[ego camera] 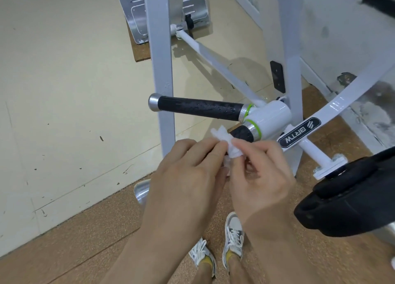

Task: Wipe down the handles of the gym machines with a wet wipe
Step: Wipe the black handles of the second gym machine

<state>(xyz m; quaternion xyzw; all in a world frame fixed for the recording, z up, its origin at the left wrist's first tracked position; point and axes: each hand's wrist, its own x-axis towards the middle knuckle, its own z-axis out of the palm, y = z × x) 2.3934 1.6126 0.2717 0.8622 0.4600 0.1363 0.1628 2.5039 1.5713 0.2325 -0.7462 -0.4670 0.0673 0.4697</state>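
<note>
Left hand [188, 172], right hand [261, 177] pinch wipe [223, 137] (half-hidden).

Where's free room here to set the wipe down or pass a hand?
Free: the cream floor left of the grey post, and the brown mat below it, left of the left hand. A hand should pass above the upper handle. Crowded: around the lower handle, where both hands hold the wet wipe, with the black pad beside the right hand.

L hand [186, 172] & R hand [260, 177] both pinch a crumpled white wet wipe [222, 137] at the near end of the lower black handle [242, 134], w/ the upper black handle [198, 107] just above, shiny w/ drops.
</note>
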